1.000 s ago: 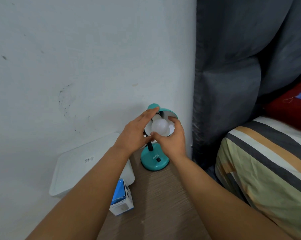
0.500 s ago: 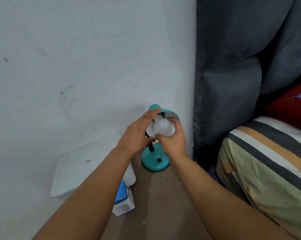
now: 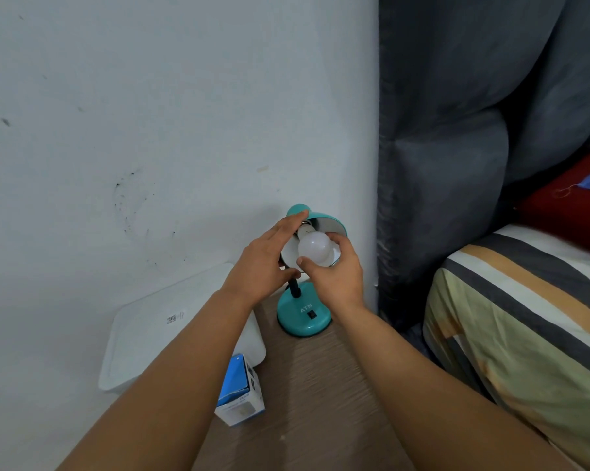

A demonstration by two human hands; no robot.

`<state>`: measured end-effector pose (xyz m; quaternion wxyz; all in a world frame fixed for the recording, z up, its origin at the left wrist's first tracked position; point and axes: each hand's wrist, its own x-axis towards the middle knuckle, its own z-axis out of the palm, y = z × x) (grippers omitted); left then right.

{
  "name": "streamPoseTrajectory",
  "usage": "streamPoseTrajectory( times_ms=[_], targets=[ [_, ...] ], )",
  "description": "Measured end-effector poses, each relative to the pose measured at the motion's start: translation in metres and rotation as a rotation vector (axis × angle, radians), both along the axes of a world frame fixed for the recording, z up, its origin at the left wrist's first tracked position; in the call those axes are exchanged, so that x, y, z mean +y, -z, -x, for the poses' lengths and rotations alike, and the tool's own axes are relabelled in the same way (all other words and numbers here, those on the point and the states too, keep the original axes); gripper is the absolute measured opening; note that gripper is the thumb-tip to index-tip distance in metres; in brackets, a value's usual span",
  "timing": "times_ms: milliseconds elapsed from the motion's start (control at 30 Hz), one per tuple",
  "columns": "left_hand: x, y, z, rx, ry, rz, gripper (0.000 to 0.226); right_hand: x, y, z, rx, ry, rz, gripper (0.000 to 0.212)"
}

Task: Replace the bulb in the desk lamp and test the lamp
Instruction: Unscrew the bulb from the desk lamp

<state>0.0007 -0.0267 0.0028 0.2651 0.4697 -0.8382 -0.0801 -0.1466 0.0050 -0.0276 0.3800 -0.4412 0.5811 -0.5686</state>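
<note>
A teal desk lamp point(image 3: 303, 317) stands on a wooden table by the wall, its round base showing a black switch. Its shade point(image 3: 334, 224) tilts toward me. A white bulb point(image 3: 315, 248) sits in the shade's mouth, its neck at the socket. My right hand point(image 3: 334, 277) grips the bulb from below and the right, thumb on its front. My left hand point(image 3: 266, 263) cups the left side of the shade, fingers stretched along its rim. The lamp is unlit.
A blue and white bulb box point(image 3: 241, 392) lies on the wooden table point(image 3: 320, 402) near my left forearm. A white plastic bin lid point(image 3: 157, 331) sits at the left against the wall. A bed with striped bedding point(image 3: 524, 317) is on the right.
The bulb sits a little further out of the shade and my right hand's fingers have shifted round it. My left hand stays on the shade.
</note>
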Motion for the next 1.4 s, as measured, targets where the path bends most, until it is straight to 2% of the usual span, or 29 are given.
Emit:
streamPoseTrajectory(
  times_ms=[133,333,500,767,967,1133,1300,1400],
  targets=[
    [0.000,-0.003,-0.001,0.032,-0.022,-0.047,0.102,0.000,-0.003,0.000,-0.020,-0.015,-0.070,0.076],
    [-0.001,-0.010,-0.001,0.100,-0.005,-0.126,0.083,-0.005,-0.004,-0.003,-0.007,0.008,-0.064,0.060],
    [-0.002,-0.013,-0.002,0.062,-0.007,-0.164,0.094,-0.009,-0.005,-0.007,0.019,0.035,-0.028,0.060],
    [-0.007,-0.020,-0.004,-0.012,-0.027,-0.152,0.097,-0.004,-0.009,-0.005,-0.041,0.000,-0.063,0.069],
    [-0.007,-0.021,-0.005,-0.057,-0.033,-0.160,0.105,-0.006,-0.005,-0.003,0.012,-0.006,-0.034,0.060],
    [-0.006,-0.023,-0.007,-0.086,-0.056,-0.149,0.106,-0.006,-0.003,-0.006,0.071,-0.006,0.024,0.063],
    [-0.007,-0.023,-0.007,-0.072,-0.032,-0.137,0.098,-0.006,-0.007,-0.006,0.013,-0.015,-0.078,0.071],
    [-0.007,-0.021,-0.005,-0.085,-0.034,-0.141,0.105,-0.007,-0.007,-0.005,0.040,-0.003,-0.084,0.063]
  ],
)
